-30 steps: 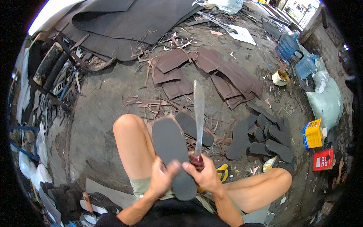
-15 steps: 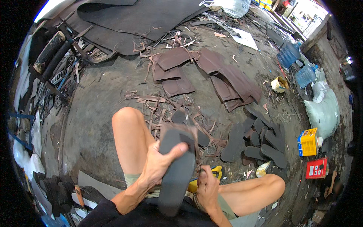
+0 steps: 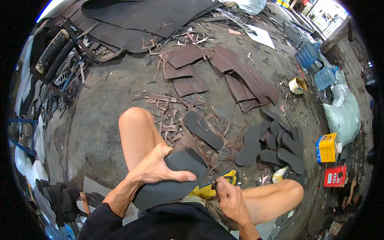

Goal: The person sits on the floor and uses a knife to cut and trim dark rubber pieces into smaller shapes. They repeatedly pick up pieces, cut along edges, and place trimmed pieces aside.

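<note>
The left hand [image 3: 158, 170] lies on top of a dark grey rubber sole blank [image 3: 172, 178], fingers [image 3: 182, 176] wrapped over its upper edge and clamped on it; the blank rests across the person's lap, near the left knee [image 3: 134, 120]; the right hand [image 3: 230, 200] sits just right of it, fingers pinched together around a small dark tool handle [image 3: 215, 185], beside a yellow sandal [image 3: 214, 188]; farther out on the concrete floor [image 3: 96, 132] lie a cut sole [image 3: 203, 129], brown rubber strips [image 3: 160, 108], and to the right a cluster of dark soles [image 3: 280, 146]; a yellow box [image 3: 327, 147] and a red box [image 3: 335, 176] stand far right.
</note>
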